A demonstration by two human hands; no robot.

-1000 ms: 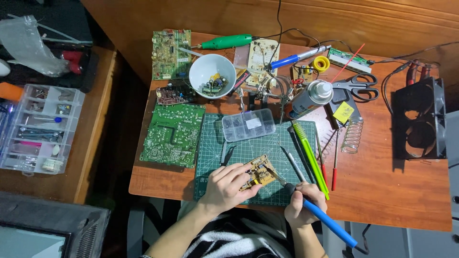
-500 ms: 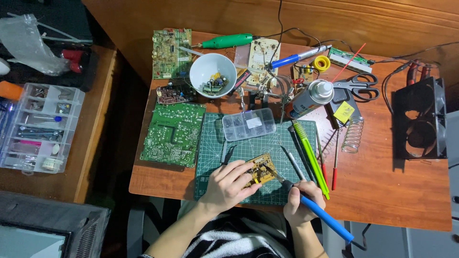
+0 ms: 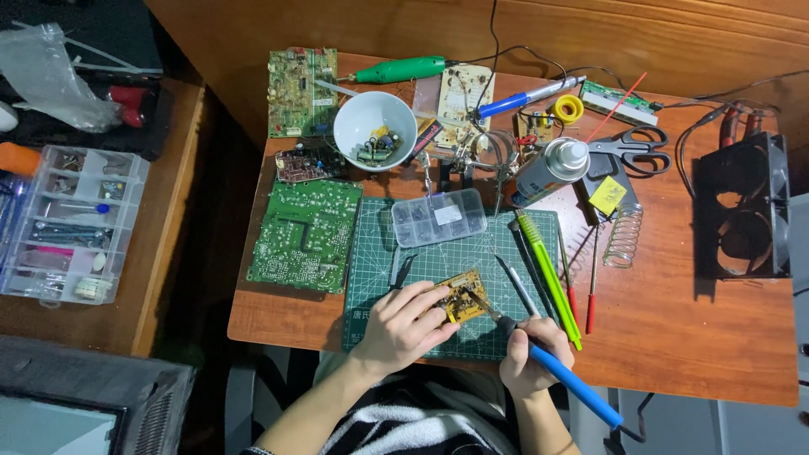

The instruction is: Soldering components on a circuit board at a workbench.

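The left hand [image 3: 403, 324] pinched the small yellow circuit board [image 3: 462, 296], light, stiff, fragile, by its edge at lower centre; the right hand [image 3: 529, 361] gripped the blue soldering iron [image 3: 563, 378].

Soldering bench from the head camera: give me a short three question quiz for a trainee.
1. True or false: the right hand holds a blue-handled soldering iron.
2. What does the left hand steady? A) white bowl B) small yellow board C) scissors
3. Fill in: the small yellow board lies on a green cutting ____.

Key: 1 true; 2 B; 3 mat.
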